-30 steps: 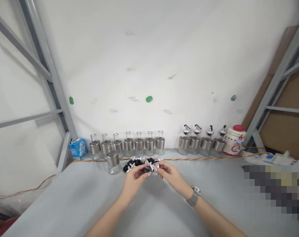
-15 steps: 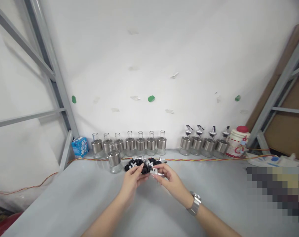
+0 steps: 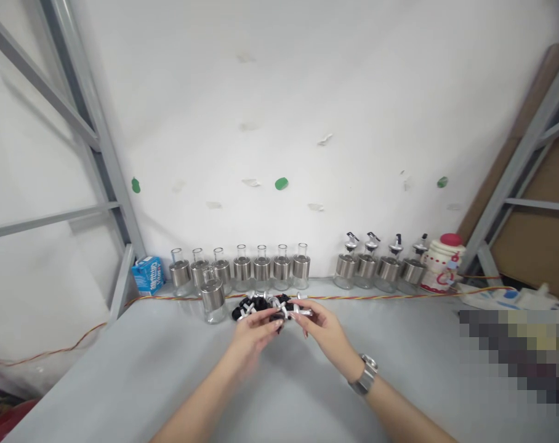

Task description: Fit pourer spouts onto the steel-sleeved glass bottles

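Note:
My left hand [image 3: 250, 337] is closed in a pinch on a small black stopper [image 3: 278, 327], partly covered by the fingers. Facing it, my right hand [image 3: 326, 335] grips a silver pour spout [image 3: 303, 312] with a white part between thumb and fingertips. The two pieces are close together; whether they touch I cannot tell. Just behind the hands lies a pile of black and silver pourer parts [image 3: 249, 306] on the grey table. Left of the pile a glass bottle with a metal sleeve [image 3: 213, 294] stands upright, its neck uncapped.
Several open bottles [image 3: 261, 268] line the wall. Farther right, several bottles [image 3: 367, 267] carry pourers, beside a red-topped white container [image 3: 443, 264]. A blue carton [image 3: 148, 275] stands at left. A twisted red-yellow wire [image 3: 353, 298] crosses the table's back. Metal posts [image 3: 117, 166] frame the sides.
The left fingers have shifted slightly right and turned, with the black stopper now lower beneath them. My right hand has tilted the pour spout and moved it up a little.

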The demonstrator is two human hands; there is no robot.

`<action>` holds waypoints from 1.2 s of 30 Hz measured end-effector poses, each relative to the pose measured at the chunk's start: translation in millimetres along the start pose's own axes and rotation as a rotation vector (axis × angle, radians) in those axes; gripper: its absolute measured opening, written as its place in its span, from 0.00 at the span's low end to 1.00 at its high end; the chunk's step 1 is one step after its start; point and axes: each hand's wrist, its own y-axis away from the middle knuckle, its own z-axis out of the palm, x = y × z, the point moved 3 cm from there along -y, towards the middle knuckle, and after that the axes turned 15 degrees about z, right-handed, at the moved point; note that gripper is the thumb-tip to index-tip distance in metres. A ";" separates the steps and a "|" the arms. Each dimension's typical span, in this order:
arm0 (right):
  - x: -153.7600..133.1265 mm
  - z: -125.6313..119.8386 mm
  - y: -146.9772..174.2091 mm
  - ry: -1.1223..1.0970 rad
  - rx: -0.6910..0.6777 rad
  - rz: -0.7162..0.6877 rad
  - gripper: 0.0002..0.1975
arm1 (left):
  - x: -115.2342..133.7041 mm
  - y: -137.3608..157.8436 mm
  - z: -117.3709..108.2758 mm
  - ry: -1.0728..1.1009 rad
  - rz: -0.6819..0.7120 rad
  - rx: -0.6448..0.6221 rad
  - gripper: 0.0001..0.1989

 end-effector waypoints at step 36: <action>-1.4 11.4 14.4 0.251 -0.069 -0.141 0.16 | -0.9 5.6 9.8 -0.412 0.212 -0.227 0.08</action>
